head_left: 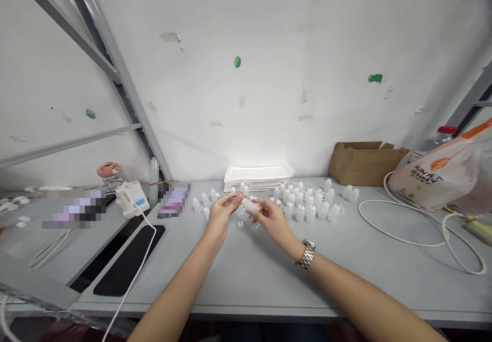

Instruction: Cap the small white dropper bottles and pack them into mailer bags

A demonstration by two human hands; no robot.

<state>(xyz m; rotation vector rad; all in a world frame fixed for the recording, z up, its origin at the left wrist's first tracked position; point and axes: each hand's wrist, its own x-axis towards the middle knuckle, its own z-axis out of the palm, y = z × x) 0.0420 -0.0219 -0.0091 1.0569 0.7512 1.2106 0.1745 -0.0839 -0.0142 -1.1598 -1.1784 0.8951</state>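
Note:
A small translucent plastic squeeze bottle lies tilted between my two hands, above the grey table. My right hand, with a metal watch on its wrist, has thumb and fingers closed round the bottle's body. The fingers of my left hand are pinched at the bottle's other end, by its neck; exactly what they press on is too small to tell. Below the hands, a little white cap shows with a thin loop near it. Several like bottles with strapped caps stand right of my hands, and others stand to the left.
Stacked white trays lie against the wall. At the right are a cardboard box, a plastic bag and a looped white cable. A white power adapter, its cord and a black mat lie left, by a metal post.

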